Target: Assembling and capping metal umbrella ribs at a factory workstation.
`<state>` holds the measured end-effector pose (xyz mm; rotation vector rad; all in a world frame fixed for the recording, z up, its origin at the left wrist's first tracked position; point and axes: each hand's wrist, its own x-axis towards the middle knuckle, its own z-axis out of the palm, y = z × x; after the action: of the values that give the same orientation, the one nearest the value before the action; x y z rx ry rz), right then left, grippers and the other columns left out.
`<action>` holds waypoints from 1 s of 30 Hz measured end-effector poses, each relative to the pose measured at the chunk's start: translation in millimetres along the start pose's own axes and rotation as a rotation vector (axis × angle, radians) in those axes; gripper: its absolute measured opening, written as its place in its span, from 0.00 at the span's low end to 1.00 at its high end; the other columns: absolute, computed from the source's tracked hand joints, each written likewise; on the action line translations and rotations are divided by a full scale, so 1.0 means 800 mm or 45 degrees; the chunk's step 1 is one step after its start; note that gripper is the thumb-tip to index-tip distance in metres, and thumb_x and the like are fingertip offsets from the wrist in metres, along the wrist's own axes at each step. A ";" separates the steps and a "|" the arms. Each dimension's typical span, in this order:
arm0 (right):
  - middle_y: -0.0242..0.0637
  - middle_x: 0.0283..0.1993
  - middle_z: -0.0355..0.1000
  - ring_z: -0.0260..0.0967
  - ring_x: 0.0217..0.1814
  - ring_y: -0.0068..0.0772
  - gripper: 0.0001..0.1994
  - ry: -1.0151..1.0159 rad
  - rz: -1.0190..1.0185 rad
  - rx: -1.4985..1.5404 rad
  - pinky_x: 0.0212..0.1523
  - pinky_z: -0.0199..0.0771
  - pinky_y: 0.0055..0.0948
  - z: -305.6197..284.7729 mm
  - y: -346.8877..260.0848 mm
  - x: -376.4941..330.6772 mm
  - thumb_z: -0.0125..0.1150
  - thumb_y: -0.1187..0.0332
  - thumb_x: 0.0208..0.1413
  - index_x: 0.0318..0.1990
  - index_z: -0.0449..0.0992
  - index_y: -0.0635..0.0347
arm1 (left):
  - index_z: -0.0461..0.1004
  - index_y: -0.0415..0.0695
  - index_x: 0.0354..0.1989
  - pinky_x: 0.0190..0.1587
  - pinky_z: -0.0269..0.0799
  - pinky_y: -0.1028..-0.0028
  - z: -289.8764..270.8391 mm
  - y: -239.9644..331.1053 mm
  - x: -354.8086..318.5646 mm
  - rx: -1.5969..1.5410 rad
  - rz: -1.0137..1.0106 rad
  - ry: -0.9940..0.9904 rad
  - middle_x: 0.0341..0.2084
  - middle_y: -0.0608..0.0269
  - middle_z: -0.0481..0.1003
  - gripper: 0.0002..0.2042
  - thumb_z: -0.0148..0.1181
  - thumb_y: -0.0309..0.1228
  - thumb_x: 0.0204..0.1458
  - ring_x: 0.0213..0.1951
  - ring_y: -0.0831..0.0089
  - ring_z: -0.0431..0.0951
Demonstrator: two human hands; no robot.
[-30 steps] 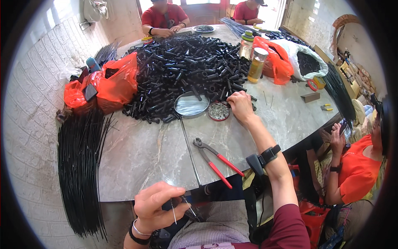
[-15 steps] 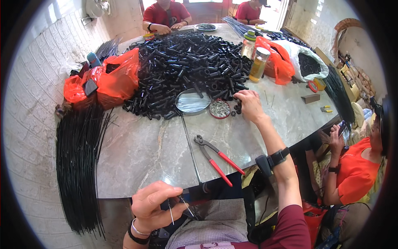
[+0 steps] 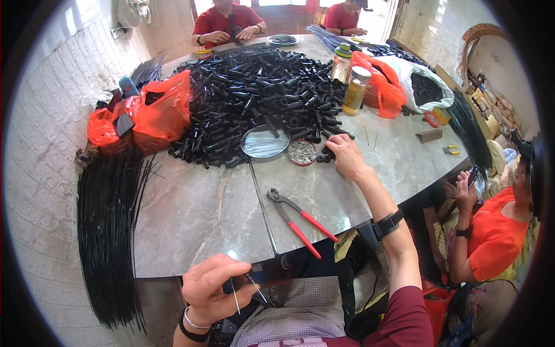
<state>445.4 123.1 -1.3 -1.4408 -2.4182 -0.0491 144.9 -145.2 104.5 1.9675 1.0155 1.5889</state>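
Note:
My left hand point(image 3: 215, 284) is closed near my lap, pinching thin silvery rods point(image 3: 236, 298) with dark upper parts that stick out below the fingers. Over the table, my right hand point(image 3: 348, 159) has its fingertips drawn together at a few small black pieces point(image 3: 325, 155); what they grip is hidden. Beside those pieces sits a red-rimmed dish point(image 3: 302, 152) of tiny silvery parts. To its left, a round metal tin point(image 3: 265, 143) holds thin pale rods. Pincers point(image 3: 300, 222) with red handles lie on the table in front of me.
A large heap of black tubular parts point(image 3: 260, 92) covers the table's middle. Orange bags point(image 3: 163, 115), a bundle of black rods point(image 3: 110, 237) and a bottle of amber liquid point(image 3: 355, 92) surround it. Two people sit across; another person point(image 3: 497, 225) is at right.
My right hand has shifted slightly down toward me, its fingertips lower over the small black pieces. The left hand keeps its hold on the rods. The view has tilted slightly.

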 end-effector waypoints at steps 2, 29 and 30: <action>0.40 0.53 0.69 0.59 0.61 0.43 0.20 0.014 -0.015 0.044 0.58 0.62 0.39 -0.003 0.007 -0.003 0.51 0.80 0.45 0.48 0.75 0.60 | 0.76 0.36 0.39 0.22 0.68 0.78 0.001 0.000 0.000 -0.004 0.002 0.003 0.21 0.59 0.75 0.19 0.70 0.20 0.35 0.21 0.73 0.75; 0.46 0.45 0.70 0.69 0.49 0.47 0.19 0.024 0.352 0.295 0.50 0.70 0.37 -0.011 0.046 -0.020 0.49 0.84 0.45 0.45 0.78 0.58 | 0.75 0.36 0.39 0.23 0.69 0.77 0.000 0.001 -0.010 -0.015 0.001 0.034 0.22 0.57 0.75 0.19 0.71 0.21 0.34 0.22 0.71 0.75; 0.46 0.45 0.70 0.69 0.49 0.47 0.19 0.021 0.355 0.294 0.50 0.70 0.37 -0.013 0.043 -0.023 0.49 0.84 0.45 0.45 0.78 0.58 | 0.75 0.36 0.39 0.23 0.69 0.77 0.001 0.001 -0.010 -0.023 0.011 0.034 0.22 0.57 0.75 0.19 0.71 0.22 0.34 0.22 0.71 0.75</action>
<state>485.7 122.1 -1.4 -1.6408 -2.1059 0.2718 144.9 -152.0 99.6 1.9466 1.0009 1.6271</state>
